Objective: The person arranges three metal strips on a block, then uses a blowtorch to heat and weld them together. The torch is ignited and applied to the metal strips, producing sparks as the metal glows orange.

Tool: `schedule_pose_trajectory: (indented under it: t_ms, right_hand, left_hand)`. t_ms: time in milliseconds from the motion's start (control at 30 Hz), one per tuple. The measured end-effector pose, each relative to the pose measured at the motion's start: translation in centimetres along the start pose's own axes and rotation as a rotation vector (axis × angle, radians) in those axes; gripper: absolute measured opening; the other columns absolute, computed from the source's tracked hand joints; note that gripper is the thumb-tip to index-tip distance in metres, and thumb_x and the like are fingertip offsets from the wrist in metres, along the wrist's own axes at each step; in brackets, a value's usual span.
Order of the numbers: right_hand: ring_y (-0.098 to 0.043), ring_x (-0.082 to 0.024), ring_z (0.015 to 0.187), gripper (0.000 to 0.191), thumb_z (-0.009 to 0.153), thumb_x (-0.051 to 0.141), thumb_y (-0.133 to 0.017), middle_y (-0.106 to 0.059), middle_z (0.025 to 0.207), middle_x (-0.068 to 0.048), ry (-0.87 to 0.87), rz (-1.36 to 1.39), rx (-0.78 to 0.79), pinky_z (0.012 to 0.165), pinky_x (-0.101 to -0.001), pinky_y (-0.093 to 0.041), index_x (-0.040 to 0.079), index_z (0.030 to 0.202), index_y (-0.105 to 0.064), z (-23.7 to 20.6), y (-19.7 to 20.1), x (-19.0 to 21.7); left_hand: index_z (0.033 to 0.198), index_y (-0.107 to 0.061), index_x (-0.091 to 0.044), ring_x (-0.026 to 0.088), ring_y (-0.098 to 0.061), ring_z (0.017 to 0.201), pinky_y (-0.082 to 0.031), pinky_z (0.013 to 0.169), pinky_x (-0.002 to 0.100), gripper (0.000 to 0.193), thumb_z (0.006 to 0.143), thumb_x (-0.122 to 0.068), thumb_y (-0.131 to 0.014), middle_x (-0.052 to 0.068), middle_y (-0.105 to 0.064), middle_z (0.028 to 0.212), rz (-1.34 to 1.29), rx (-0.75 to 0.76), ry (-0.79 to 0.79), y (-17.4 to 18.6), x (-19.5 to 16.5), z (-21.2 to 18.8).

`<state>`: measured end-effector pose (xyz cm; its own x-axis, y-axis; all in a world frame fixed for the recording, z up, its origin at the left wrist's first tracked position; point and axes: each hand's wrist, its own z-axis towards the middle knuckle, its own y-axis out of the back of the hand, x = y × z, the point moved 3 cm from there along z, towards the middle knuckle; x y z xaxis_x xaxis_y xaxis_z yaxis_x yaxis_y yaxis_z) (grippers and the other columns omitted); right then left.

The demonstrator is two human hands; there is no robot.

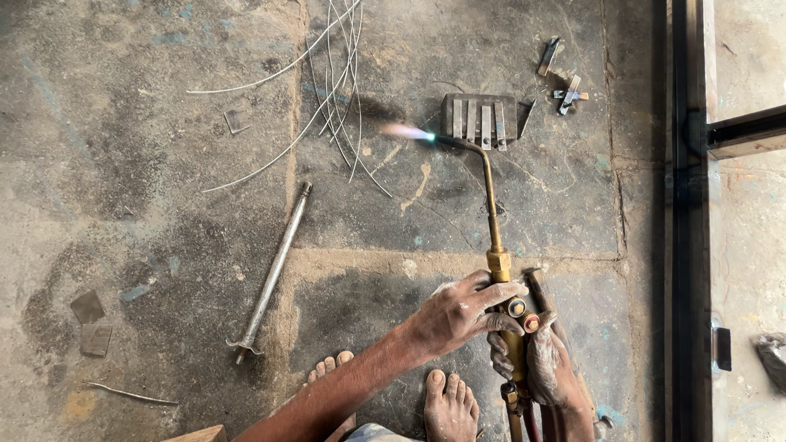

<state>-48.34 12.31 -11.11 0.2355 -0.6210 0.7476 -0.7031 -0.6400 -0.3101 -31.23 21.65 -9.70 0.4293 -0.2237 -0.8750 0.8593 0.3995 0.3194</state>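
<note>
The left hand (458,315) has its fingers (499,293) curled over the top of a brass torch (501,270). The fingers reach across to the small round knobs (522,315) on the torch body, and the fingertips touch them. The right hand (550,364) is wrapped tight around the torch handle lower down, just under the knobs. Its fingers are closed all the way round the handle, so the handle is mostly hidden inside the fist. Both hands look dusty and pale.

The torch sits right between the two hands. Its long thin brass pipe goes up from the fingers, away from the person, and bends to the left at the top. A small flame (407,131) shoots out of the tip, blue-green close to the tip and pale pink farther out.

Just beside the bent tip lies a gray metal piece (481,119) with flat bars side by side. To the right of it lie a few small metal scraps (565,90). Thin wire rods (336,90) lie spread on the concrete floor (147,205) to the left of the flame. A long metal rod (274,270) lies farther left, well apart from the hands. Two bare feet (446,405) stand below the hands. A dark metal frame (688,229) runs up the right side.
</note>
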Motion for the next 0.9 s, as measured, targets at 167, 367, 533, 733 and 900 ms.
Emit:
schedule_pose_trajectory:
  t_ms: [167,367,533,733,900]
  right_hand:
    - [-0.049,-0.018,0.055,0.077,0.095,0.072,-0.031,-0.056,0.073,-0.012,-0.070,-0.062,-0.106,0.046,-0.0309,-0.039,0.000,0.106,-0.056,0.2,0.6,-0.2]
    - [-0.049,-0.018,0.055,0.076,0.096,0.073,-0.033,-0.056,0.074,-0.013,-0.065,0.018,-0.046,0.047,-0.0310,-0.040,0.001,0.105,-0.054,0.7,0.9,-0.7]
    - [-0.051,-0.019,0.058,0.069,0.094,0.068,-0.036,-0.058,0.076,-0.013,-0.030,0.012,-0.016,0.048,-0.0316,-0.041,0.002,0.107,-0.054,0.8,1.5,-1.2]
    - [-0.050,-0.018,0.056,0.071,0.096,0.071,-0.033,-0.057,0.075,-0.012,-0.076,0.013,-0.063,0.046,-0.0305,-0.040,0.003,0.104,-0.055,1.0,1.7,-1.5]
    - [-0.050,-0.018,0.057,0.068,0.094,0.070,-0.033,-0.057,0.076,-0.011,-0.031,-0.078,-0.055,0.047,-0.0310,-0.041,0.005,0.101,-0.054,0.6,1.4,-0.9]
  left_hand:
    - [0.146,-0.057,-0.014,0.024,-0.077,0.089,-0.070,0.074,0.031,0.057,0.095,-0.038,-0.068,0.022,-0.060,0.134,-0.001,0.008,-0.014,-0.7,0.8,0.0]
    - [0.144,-0.059,-0.012,0.022,-0.076,0.086,-0.070,0.073,0.031,0.057,0.095,-0.039,-0.068,0.023,-0.060,0.134,-0.002,0.019,-0.001,-0.8,1.2,-0.3]
    - [0.143,-0.057,-0.010,0.024,-0.076,0.085,-0.070,0.073,0.033,0.059,0.093,-0.037,-0.071,0.024,-0.060,0.134,0.023,0.024,0.017,-0.8,1.3,-0.4]
    - [0.149,-0.056,-0.016,0.026,-0.076,0.099,-0.071,0.080,0.033,0.060,0.095,-0.036,-0.071,0.018,-0.063,0.131,0.053,-0.038,-0.070,-0.7,1.3,-0.7]
    - [0.151,-0.051,-0.016,0.025,-0.077,0.090,-0.071,0.076,0.037,0.061,0.096,-0.038,-0.068,0.022,-0.061,0.136,0.043,0.028,0.006,-0.9,1.6,-0.6]
